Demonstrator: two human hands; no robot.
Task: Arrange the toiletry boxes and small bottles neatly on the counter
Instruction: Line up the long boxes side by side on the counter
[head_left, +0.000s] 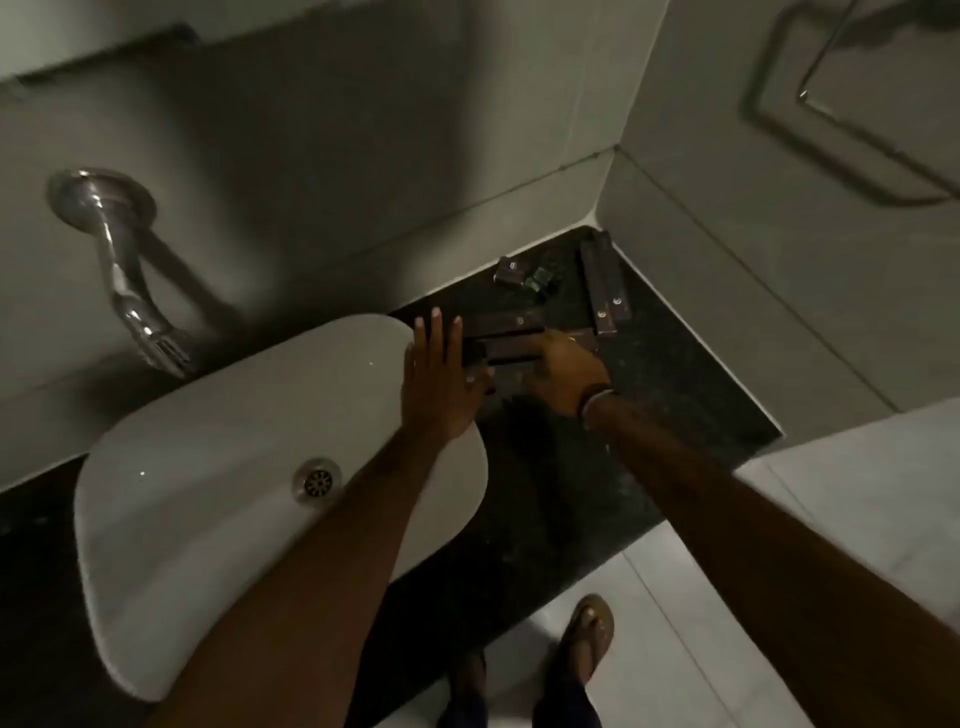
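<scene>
On tabletop (649, 395) right of sink (208, 467): right hand (563, 374) fingers gripping long boxes (506, 332), left hand (439, 379) fingers flat, squaring them; small bottles (537, 280) far back unsorted.

No readable text; round marks on dark toiletry boxes (605, 283) too small, blurred.

The tabletop (670, 384) is black with fine pale speckles. Beside it the basin (208, 467) is plain white, its spout (124, 280) shiny chrome. On the tabletop lie dark brown boxes (605, 286) with small pale dots, and dark green bottles (540, 283).
</scene>
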